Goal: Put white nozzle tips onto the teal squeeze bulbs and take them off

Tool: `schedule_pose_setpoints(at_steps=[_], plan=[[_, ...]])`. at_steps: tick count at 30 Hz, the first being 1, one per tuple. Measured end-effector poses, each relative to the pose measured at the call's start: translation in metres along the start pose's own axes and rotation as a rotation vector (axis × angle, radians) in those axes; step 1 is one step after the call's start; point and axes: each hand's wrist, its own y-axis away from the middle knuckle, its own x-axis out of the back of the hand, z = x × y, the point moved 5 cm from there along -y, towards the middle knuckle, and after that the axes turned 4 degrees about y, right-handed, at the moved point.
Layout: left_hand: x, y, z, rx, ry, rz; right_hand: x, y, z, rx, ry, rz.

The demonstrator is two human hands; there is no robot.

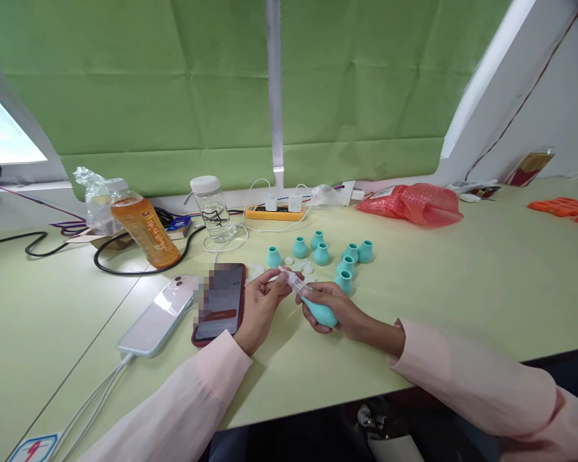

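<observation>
Both hands are on one bulb nasal aspirator, teal at the bulb with a clear tube and a whitish tip. My right hand wraps round the bulb and the base of the clear tube. At the other end, my left hand pinches the tip between thumb and fingers. Just beyond my hands stand several teal bulb pieces with open necks. Small whitish tips lie among them, partly hidden behind my fingers.
Left of my hands lie a red-cased phone and a pale phone with cables. Behind them stand an orange drink bottle, a water bottle and a yellow power strip. A red plastic bag sits at the back.
</observation>
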Motion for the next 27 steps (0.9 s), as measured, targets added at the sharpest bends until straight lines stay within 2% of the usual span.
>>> schedule_pose_setpoints(at_steps=[14, 19, 24, 27], plan=[[0.001, 0.004, -0.002, -0.043, -0.038, 0.024, -0.003, 0.002, -0.003, 0.004, -0.01, -0.01], [-0.002, 0.004, 0.005, -0.046, -0.033, 0.0, 0.0, 0.002, -0.005, 0.061, 0.12, -0.025], [-0.009, 0.004, 0.018, -0.091, -0.089, -0.066, -0.007, 0.011, -0.027, 0.205, 0.357, -0.062], [-0.008, 0.007, 0.024, -0.133, -0.12, -0.057, 0.002, 0.015, -0.057, 0.339, 0.475, 0.036]])
